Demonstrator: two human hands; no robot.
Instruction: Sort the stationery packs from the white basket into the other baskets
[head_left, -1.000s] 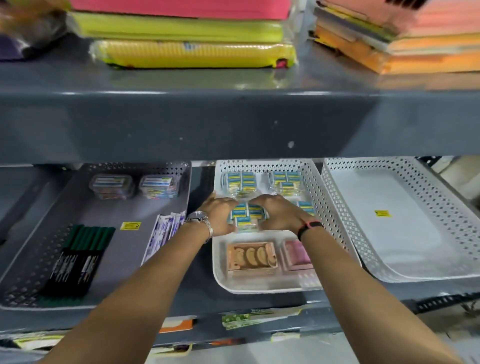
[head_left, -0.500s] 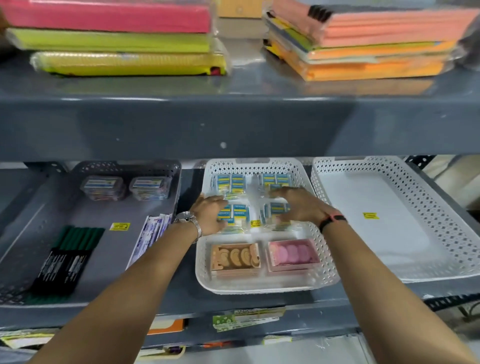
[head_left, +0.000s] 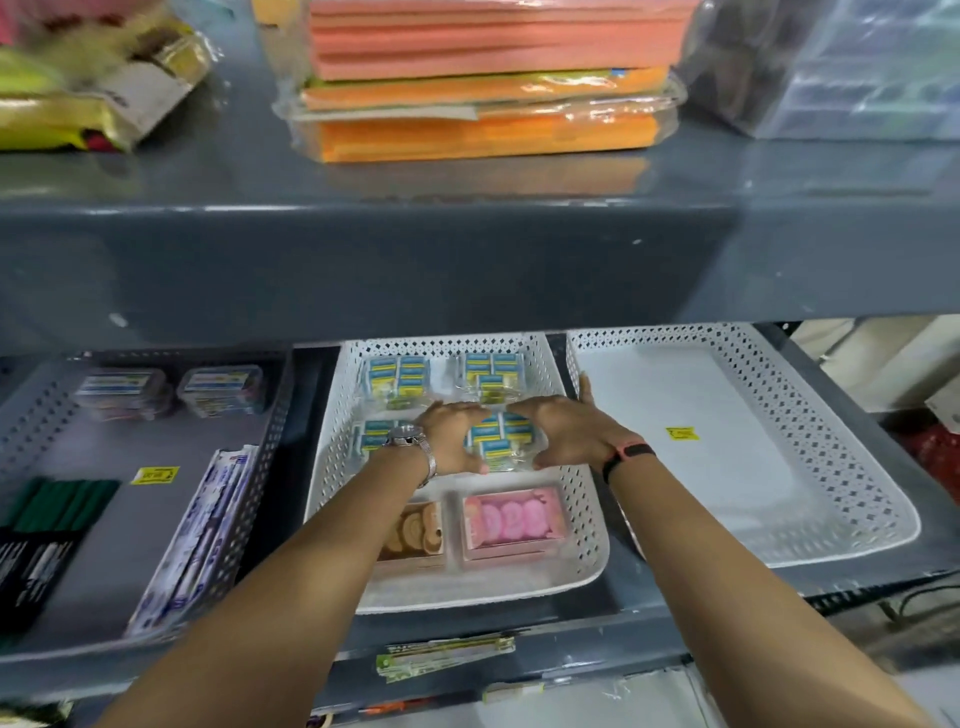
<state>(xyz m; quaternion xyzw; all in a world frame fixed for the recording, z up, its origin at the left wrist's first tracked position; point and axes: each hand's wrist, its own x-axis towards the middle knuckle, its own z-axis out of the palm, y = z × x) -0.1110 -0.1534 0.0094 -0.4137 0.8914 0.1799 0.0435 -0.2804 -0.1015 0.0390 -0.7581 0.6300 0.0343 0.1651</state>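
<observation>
The middle white basket (head_left: 332, 467) holds several blue-and-yellow packs: two at the back (head_left: 397, 376) (head_left: 491, 371), one partly hidden behind my left wrist (head_left: 370, 436), and one in the middle (head_left: 501, 439). My left hand (head_left: 449, 436) and my right hand (head_left: 569, 434) cup that middle pack from both sides, thumbs at its front edge. In front of it lie a pink eraser box (head_left: 511, 519) and a brown box (head_left: 415, 530), the latter half covered by my left forearm.
A grey basket (head_left: 156, 519) on the left holds green markers (head_left: 47, 525), a pen pack (head_left: 202, 540) and two clear boxes (head_left: 122, 392) (head_left: 221, 387). A second white basket (head_left: 753, 415) stands at the right. The upper shelf edge (head_left: 467, 260) overhangs, stacked with coloured paper (head_left: 488, 104).
My left hand left the left-hand pack and moved right. Both hands now close around the middle pack. The view has shifted to the right.
</observation>
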